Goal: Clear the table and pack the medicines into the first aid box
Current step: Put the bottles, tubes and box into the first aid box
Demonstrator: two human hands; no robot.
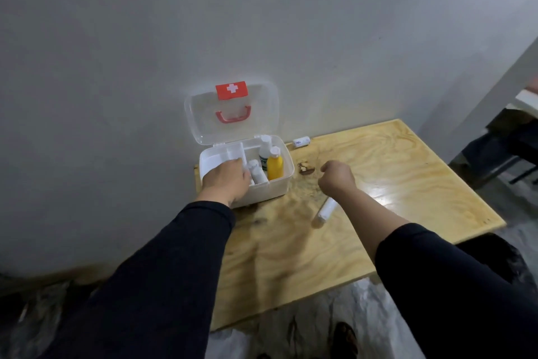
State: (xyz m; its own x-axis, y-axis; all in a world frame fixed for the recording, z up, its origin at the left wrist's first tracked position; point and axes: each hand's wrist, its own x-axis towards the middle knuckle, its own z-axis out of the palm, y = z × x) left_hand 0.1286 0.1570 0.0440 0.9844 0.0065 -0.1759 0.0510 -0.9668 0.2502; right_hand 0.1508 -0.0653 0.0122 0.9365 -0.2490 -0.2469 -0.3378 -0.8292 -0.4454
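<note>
The white first aid box [278,184] stands open near the table's far left corner, its clear lid [262,114] with a red cross leaning back against the wall. A yellow bottle [275,165], a white bottle with a green label [265,149] and a small white bottle [256,174] stand inside. My left hand [225,181] reaches into the box's left side, fingers curled downward beside the small white bottle; whether it holds anything is hidden. My right hand [337,178] hovers as a fist over the table, nothing visible in it. A white tube [326,210] lies under my right wrist.
Another small white bottle [301,142] lies on its side by the wall, right of the box. Brown scraps [305,168] sit on the wooden table [407,172] between box and right hand. Dark furniture [512,143] stands beyond the table's right edge.
</note>
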